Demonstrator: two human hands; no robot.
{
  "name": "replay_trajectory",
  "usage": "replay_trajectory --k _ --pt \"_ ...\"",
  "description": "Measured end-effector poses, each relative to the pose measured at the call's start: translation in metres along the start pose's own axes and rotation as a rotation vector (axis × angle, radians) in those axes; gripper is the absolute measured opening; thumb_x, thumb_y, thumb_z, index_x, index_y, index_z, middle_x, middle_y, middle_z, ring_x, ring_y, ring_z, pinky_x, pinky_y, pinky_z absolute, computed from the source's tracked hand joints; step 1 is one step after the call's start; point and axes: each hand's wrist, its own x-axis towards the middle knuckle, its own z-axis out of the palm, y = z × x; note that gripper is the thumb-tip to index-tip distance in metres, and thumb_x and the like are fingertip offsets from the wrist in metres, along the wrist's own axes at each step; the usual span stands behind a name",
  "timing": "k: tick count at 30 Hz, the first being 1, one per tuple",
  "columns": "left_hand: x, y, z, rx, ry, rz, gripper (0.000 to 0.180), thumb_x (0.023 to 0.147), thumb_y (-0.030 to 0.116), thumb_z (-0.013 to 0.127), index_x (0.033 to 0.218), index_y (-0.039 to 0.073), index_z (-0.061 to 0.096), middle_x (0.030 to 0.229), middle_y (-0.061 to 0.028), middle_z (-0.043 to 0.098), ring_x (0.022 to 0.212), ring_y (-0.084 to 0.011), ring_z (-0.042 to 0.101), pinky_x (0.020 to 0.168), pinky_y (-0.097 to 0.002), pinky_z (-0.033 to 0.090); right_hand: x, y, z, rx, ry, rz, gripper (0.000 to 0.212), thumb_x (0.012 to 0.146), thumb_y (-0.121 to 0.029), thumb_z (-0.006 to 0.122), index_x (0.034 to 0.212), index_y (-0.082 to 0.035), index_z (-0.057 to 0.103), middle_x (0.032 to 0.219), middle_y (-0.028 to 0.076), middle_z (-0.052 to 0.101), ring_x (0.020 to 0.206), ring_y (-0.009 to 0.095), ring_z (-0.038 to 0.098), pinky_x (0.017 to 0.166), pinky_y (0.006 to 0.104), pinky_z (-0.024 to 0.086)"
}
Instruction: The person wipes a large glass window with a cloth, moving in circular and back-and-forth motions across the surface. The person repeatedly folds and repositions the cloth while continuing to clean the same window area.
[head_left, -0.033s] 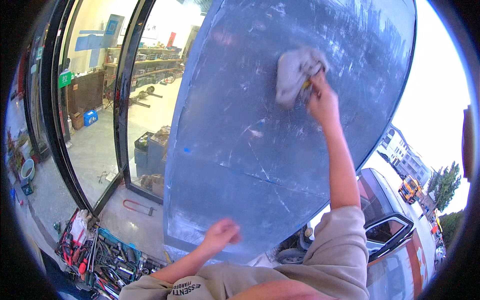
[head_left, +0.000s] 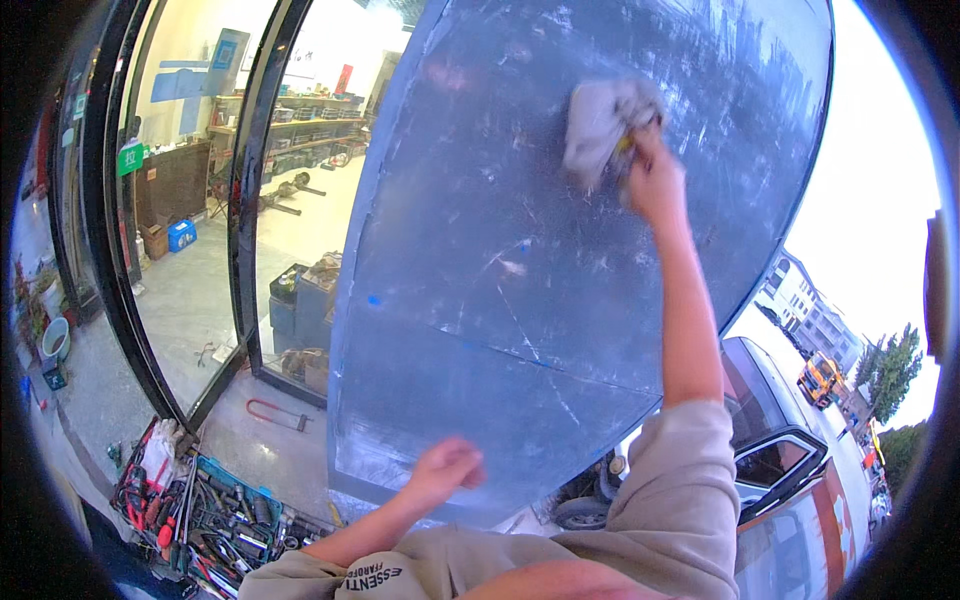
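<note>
A large dark blue-grey panel (head_left: 450,270), scuffed with pale scratches and smears, fills the middle of the view. My right hand (head_left: 657,188) reaches up to its upper part and grips a greyish-white rag (head_left: 598,120), slightly blurred. Something small and yellow shows between the rag and my fingers; I cannot make out what it is. The rag appears to lie against the panel. Low down, my left hand (head_left: 446,473) hovers in front of the panel's bottom part, its fingers curled in with nothing visible in them.
At lower left lies a pile of hand tools (head_left: 225,530) in trays, with a red-framed hacksaw (head_left: 278,412) on the floor nearby. A black-framed glass door (head_left: 245,200) stands left of the panel. A vehicle (head_left: 775,460) is close on the right.
My right hand and the rag have shifted a little to the right across the panel. My left hand has hardly moved.
</note>
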Motion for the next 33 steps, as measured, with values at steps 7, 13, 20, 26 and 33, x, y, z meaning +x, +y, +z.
replay_trajectory --k 7,13,20,26,33 --pt "-0.003 0.003 0.001 -0.009 -0.03 0.014 0.016 0.101 0.02 0.056 0.102 0.005 0.058 0.086 -0.0096 0.069 0.076 -0.0174 0.067 0.07 -0.0322 0.055 0.053 -0.001 0.002 -0.138 -0.02 0.093 0.048 0.08 -0.007 0.053 0.127 -0.004 0.06 0.137 0.03 0.049 0.116 0.046 0.056 0.101 0.047 0.046" --pt "0.002 0.023 -0.007 0.034 -0.059 0.026 0.015 0.101 0.02 0.056 0.102 0.005 0.058 0.085 -0.0097 0.069 0.076 -0.0172 0.066 0.07 -0.0312 0.054 -0.026 0.011 -0.005 -0.047 -0.014 0.06 0.049 0.081 -0.008 0.053 0.13 -0.005 0.058 0.13 0.029 0.056 0.113 0.044 0.058 0.098 0.0484 0.047" --pt "0.017 0.042 0.008 0.062 -0.112 0.069 0.015 0.101 0.02 0.056 0.103 0.005 0.059 0.085 -0.0103 0.069 0.076 -0.0166 0.066 0.07 -0.0307 0.054 0.047 0.029 -0.046 -0.292 -0.078 0.321 0.044 0.083 -0.011 0.054 0.125 -0.012 0.064 0.108 0.024 0.068 0.103 0.044 0.063 0.09 0.0505 0.05" --pt "0.011 0.022 -0.002 0.034 -0.064 0.012 0.016 0.101 0.02 0.056 0.103 0.005 0.058 0.086 -0.0101 0.069 0.076 -0.0166 0.067 0.07 -0.031 0.055 -0.004 0.036 -0.043 -0.181 -0.085 0.291 0.042 0.084 -0.013 0.053 0.125 -0.011 0.063 0.114 0.023 0.066 0.11 0.042 0.061 0.094 0.0484 0.048" --pt "0.023 0.019 0.018 -0.024 -0.211 0.019 0.015 0.101 0.02 0.055 0.104 0.005 0.058 0.086 -0.0105 0.069 0.077 -0.0164 0.066 0.07 -0.0314 0.055 0.055 0.065 -0.08 -0.395 -0.161 0.267 0.048 0.08 -0.011 0.05 0.126 -0.012 0.064 0.113 0.026 0.065 0.107 0.043 0.062 0.094 0.0468 0.048"
